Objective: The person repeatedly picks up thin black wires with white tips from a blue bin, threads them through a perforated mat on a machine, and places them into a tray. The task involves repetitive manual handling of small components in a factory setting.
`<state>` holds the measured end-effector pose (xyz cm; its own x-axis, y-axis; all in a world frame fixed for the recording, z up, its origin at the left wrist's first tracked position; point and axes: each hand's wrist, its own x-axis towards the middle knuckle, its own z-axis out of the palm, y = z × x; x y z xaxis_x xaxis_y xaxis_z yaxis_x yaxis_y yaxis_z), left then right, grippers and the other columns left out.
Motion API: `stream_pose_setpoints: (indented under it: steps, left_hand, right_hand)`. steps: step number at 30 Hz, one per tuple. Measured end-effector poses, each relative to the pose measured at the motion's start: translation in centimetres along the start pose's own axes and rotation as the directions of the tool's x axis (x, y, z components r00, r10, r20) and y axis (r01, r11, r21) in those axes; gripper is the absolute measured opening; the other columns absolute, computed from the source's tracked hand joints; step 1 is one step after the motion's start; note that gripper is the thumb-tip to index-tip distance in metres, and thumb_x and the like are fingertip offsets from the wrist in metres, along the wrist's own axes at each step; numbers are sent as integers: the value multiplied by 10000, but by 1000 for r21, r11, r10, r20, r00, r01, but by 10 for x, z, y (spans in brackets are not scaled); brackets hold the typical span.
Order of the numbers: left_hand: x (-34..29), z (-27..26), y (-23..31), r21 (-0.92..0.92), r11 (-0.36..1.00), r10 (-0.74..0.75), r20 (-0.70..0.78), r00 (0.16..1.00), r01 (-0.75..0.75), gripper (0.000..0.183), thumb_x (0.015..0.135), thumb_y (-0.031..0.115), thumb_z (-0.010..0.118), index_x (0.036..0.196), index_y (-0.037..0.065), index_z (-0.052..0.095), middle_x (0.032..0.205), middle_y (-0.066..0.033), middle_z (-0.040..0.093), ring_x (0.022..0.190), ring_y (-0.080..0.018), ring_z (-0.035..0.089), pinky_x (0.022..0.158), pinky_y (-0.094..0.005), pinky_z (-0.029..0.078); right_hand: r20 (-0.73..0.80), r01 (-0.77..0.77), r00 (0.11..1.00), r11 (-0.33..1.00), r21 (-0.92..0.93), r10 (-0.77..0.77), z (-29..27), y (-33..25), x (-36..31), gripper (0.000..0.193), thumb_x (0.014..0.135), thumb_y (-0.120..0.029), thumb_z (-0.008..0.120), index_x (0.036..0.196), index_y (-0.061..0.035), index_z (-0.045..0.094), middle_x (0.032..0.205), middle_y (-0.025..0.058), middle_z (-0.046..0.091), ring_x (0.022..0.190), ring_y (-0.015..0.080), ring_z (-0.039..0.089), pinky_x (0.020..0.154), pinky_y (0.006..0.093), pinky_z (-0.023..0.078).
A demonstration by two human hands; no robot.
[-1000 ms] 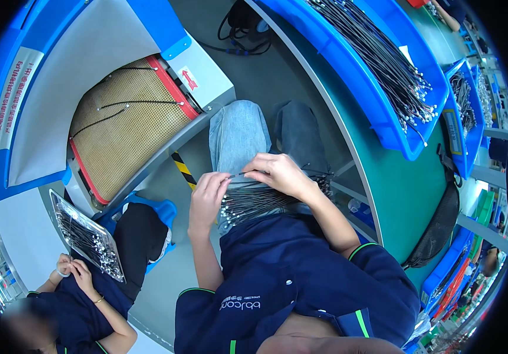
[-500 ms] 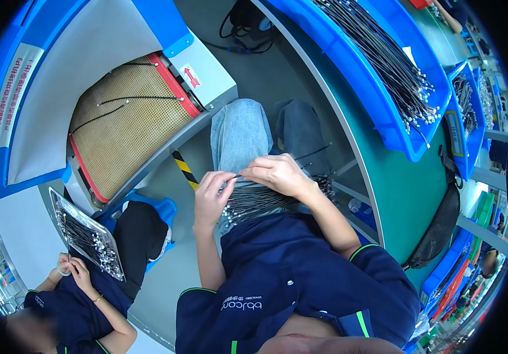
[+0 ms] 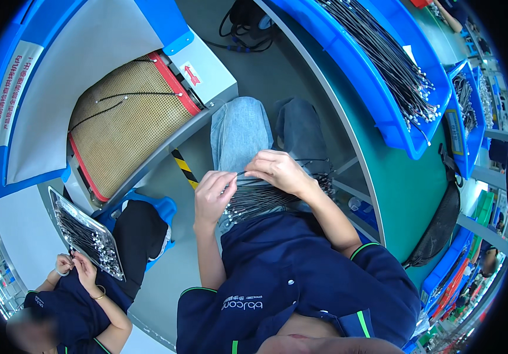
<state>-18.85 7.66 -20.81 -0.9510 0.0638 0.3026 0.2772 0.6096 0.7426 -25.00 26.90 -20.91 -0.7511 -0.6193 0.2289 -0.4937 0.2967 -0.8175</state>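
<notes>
A thin black cable [image 3: 241, 173] is stretched between my two hands above my lap. My left hand [image 3: 214, 192] pinches one end of it, the fingertips pressed together. Just to the right, my right hand [image 3: 278, 172] grips the same cable, whose free part trails out beyond that hand. The tip in my left fingers is too small to make out. Under both hands a bundle of black cables [image 3: 260, 202] with silvery ends lies across my thighs, partly hidden by my right hand and forearm.
Left, a mesh conveyor belt [image 3: 130, 127] with red edges carries several cables. Right is a green-topped table [image 3: 395, 200] bearing blue bins [image 3: 404, 138] of cables and a black mesh bag [image 3: 439, 227]. At lower left a co-worker handles something beside a clear tray [image 3: 111, 227] of cables.
My right hand has shifted slightly upward, and the cable's free end has swung lower. The cables on the belt have crept a little up and left. The co-worker's hands have moved.
</notes>
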Motion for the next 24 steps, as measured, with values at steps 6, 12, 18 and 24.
stream_pose_setpoints:
  steps: [6, 12, 18, 24]
  left_hand:
    - [1, -6, -5, 52, 998, 18, 39, 999, -20, 130, 709, -12, 703, 827, 29, 667, 813, -72, 662, 740, -229, 630, 655, -328, 509]
    - [-5, -22, -17, 121, 992, -43, 30, 999, 39, 112, 717, 7, 702, 818, 44, 670, 806, -64, 666, 754, -235, 636, 658, -338, 506]
    - [-26, -54, -43, 181, 964, -180, -90, 979, 194, 95, 743, 7, 701, 828, 25, 663, 808, -85, 664, 776, -242, 632, 688, -329, 494]
    - [-43, -75, -60, 192, 939, -254, -169, 952, 284, 71, 772, -9, 680, 835, -2, 649, 814, -108, 656, 760, -249, 625, 694, -318, 489]
  right_hand:
    - [-6, -34, 999, 992, 118, 35, 7, 2, -2, 129, 813, -125, 668, 891, -22, 661, 830, 89, 619, 781, 263, 617, 715, 356, 507]
    - [3, -23, 1000, 1000, -13, 23, -6, 8, -1, 146, 774, -100, 712, 909, -46, 694, 779, 67, 640, 729, 223, 610, 668, 328, 497]
    - [-50, -126, 992, 977, -169, 119, -37, 21, -8, 134, 752, -128, 732, 852, -48, 696, 778, 61, 666, 746, 221, 623, 666, 331, 505]
    - [-79, -178, 983, 971, -160, 167, -51, 29, -16, 149, 784, -137, 709, 888, -31, 698, 830, 84, 671, 782, 235, 643, 685, 330, 513]
